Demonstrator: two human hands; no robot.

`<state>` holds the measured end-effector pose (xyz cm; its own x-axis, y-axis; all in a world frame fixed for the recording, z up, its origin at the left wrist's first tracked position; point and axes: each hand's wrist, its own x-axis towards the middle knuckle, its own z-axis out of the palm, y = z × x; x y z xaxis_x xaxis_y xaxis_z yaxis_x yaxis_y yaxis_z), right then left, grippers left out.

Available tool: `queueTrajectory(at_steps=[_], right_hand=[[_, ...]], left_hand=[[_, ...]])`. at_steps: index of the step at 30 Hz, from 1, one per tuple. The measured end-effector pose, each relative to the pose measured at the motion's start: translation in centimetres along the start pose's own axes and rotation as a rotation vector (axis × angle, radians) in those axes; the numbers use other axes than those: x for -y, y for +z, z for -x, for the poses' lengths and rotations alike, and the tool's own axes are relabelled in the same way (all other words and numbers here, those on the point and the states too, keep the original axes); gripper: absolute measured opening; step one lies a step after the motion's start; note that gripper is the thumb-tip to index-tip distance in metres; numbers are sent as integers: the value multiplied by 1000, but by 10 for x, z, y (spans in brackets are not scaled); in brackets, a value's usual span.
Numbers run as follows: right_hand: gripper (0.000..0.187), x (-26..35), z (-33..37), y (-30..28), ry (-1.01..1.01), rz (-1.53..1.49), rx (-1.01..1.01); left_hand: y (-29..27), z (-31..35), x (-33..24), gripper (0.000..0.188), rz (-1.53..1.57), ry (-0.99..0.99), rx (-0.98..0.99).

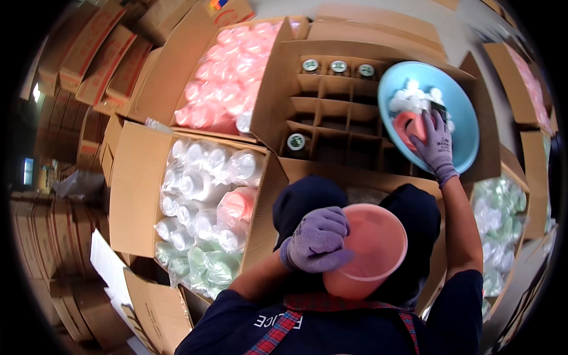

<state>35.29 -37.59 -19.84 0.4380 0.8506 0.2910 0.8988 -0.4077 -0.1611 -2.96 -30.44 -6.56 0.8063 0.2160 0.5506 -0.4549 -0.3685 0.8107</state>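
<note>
My left hand (319, 239), in a grey-purple glove, is curled against the left rim of a pink plastic tub (371, 245) in my lap. The tub's mouth faces up and its inside shows bare. Over in the light-blue basin (470, 133) at the right, my gloved right hand (436, 141) has its fingers and thumb closed around a curved pink plastic piece (405, 127). Small white caps (408, 97) lie heaped beside it. A small dark object (438, 109) shows at the fingertips, its kind unclear.
The basin rests on a divided carton (334, 112) holding several green-and-white-topped jars (296, 141). Left are cartons of bagged pink tubs (231, 71) and white and green ones (201, 177). Another carton of bagged green items (500, 207) stands right. Stacked boxes (97, 53) line the left.
</note>
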Motion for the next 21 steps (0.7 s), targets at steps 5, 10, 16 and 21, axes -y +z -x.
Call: queueTrajectory(at_steps=[5, 10, 16, 21], right_hand=[[52, 119, -52, -23, -328, -79, -161], [40, 241, -87, 69, -909, -328, 608], [54, 312, -86, 193, -945, 17, 620], [59, 273, -134, 36, -590, -367, 489]], left_hand=[[-9, 14, 10, 14, 29, 5, -134], [-18, -2, 9, 24, 55, -170, -184], [-34, 17, 19, 38, 306, -201, -364], [-28, 40, 25, 64, 268, -146, -753]])
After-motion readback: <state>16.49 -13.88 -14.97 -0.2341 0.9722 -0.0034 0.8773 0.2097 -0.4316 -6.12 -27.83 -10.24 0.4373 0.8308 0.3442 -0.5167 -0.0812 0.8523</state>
